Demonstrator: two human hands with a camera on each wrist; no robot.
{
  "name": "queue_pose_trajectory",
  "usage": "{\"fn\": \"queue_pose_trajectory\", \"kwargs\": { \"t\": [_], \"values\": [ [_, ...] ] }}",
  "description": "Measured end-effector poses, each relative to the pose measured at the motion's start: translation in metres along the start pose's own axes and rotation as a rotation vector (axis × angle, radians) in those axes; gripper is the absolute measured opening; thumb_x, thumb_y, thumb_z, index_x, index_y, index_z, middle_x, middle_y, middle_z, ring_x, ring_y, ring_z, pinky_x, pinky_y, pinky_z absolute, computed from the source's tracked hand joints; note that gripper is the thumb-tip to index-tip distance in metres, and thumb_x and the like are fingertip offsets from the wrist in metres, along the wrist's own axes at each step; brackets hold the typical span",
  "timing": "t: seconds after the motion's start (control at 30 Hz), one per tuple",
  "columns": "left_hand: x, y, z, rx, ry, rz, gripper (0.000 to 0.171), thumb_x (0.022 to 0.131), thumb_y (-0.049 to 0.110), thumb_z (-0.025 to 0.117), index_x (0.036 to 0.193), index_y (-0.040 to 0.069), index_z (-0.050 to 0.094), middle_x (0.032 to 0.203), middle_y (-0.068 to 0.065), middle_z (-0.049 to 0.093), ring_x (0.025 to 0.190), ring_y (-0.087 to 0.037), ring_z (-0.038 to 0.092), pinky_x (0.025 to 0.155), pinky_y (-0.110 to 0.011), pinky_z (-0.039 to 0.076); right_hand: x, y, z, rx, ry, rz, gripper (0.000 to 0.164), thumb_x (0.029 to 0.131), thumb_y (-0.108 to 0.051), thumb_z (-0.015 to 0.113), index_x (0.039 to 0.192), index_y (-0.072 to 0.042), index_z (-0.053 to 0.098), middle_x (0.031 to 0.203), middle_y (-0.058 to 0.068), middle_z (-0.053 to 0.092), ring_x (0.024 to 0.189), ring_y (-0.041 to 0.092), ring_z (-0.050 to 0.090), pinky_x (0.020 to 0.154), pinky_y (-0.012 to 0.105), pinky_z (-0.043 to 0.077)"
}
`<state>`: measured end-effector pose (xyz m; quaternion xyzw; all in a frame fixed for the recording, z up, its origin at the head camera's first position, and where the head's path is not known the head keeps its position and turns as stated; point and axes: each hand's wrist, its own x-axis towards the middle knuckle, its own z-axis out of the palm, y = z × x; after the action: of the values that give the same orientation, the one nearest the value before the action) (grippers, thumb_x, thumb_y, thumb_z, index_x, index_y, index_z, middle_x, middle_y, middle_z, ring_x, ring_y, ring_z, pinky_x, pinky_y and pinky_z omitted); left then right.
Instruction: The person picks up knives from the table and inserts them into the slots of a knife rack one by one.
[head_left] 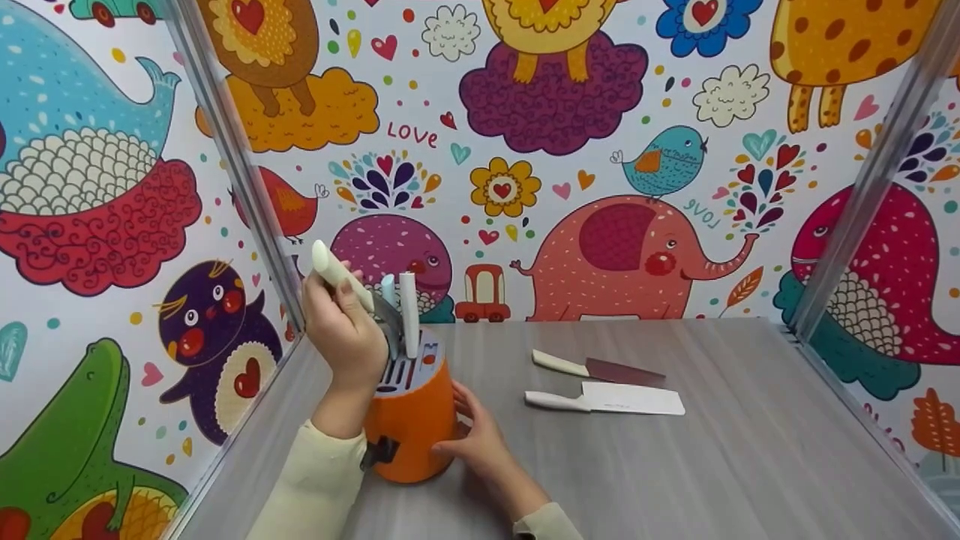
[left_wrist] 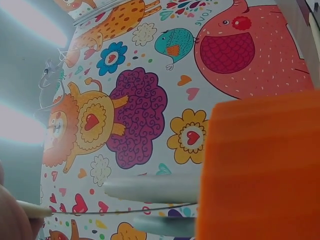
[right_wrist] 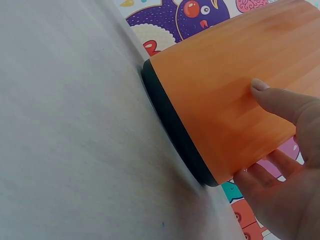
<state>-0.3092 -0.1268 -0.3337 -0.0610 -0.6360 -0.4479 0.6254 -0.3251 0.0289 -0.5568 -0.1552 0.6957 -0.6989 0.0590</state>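
Note:
My left hand [head_left: 343,326] grips the cream handle of a kitchen knife [head_left: 346,279] above an orange knife block [head_left: 412,427]. The knife's blade points down at the block's slotted top; in the left wrist view the blade [left_wrist: 125,212] shows as a thin line reaching the block's rim. Two other handles, one white [head_left: 409,315] and one pale blue [head_left: 388,285], stick up from the slots. Low on the block's right side, my right hand [head_left: 484,442] holds it, thumb on the near face and fingers round the far side. The blade's tip is hidden.
On the grey table [head_left: 720,465], right of the block, lie a cleaver [head_left: 630,399] with a white blade and, behind it, a knife [head_left: 622,370] with a dark blade. Printed panels with metal corner posts [head_left: 855,180] close off the back and sides.

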Motion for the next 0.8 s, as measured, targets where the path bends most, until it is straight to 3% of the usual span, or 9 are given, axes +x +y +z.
{"fn": "queue_pose_trajectory", "kwargs": {
  "t": [0.2, 0.4, 0.57, 0.8],
  "values": [
    [0.002, 0.006, -0.004, -0.005, 0.004, 0.005, 0.025, 0.107, -0.002, 0.051, 0.127, -0.016, 0.057, 0.114, -0.027, 0.069, 0.1, -0.034, 0.073, 0.1, -0.022, 0.054, 0.0, -0.001, 0.0, 0.013, 0.005, 0.018, 0.101, 0.079, -0.012, 0.095, 0.163, -0.03, 0.042, 0.165, 0.002, 0.048, 0.153, 0.032, 0.043, 0.127, 0.057, 0.035],
    [0.0, 0.011, -0.004, 0.024, -0.023, 0.062, 0.025, 0.105, -0.003, 0.054, 0.127, -0.014, 0.058, 0.115, -0.025, 0.068, 0.101, -0.033, 0.071, 0.102, -0.036, 0.058, 0.0, 0.0, -0.002, 0.014, 0.003, 0.005, 0.101, 0.079, -0.012, 0.095, 0.163, -0.029, 0.041, 0.165, 0.003, 0.047, 0.153, 0.033, 0.043, 0.128, 0.058, 0.034],
    [-0.002, 0.009, -0.002, 0.038, -0.09, -0.001, 0.027, 0.108, 0.002, 0.054, 0.13, -0.013, 0.057, 0.118, -0.026, 0.068, 0.106, -0.035, 0.069, 0.103, -0.052, 0.058, 0.0, 0.001, -0.003, 0.019, 0.003, 0.001, 0.101, 0.079, -0.012, 0.095, 0.163, -0.028, 0.041, 0.166, 0.004, 0.047, 0.153, 0.033, 0.043, 0.128, 0.058, 0.033],
    [-0.008, -0.001, 0.001, 0.047, -0.179, -0.094, 0.03, 0.111, 0.006, 0.051, 0.135, -0.011, 0.056, 0.12, -0.025, 0.066, 0.109, -0.037, 0.066, 0.104, -0.058, 0.056, 0.0, 0.0, -0.001, 0.011, 0.006, 0.016, 0.1, 0.08, -0.012, 0.095, 0.162, -0.03, 0.042, 0.165, 0.003, 0.047, 0.153, 0.033, 0.043, 0.128, 0.057, 0.034]
  ]
}}
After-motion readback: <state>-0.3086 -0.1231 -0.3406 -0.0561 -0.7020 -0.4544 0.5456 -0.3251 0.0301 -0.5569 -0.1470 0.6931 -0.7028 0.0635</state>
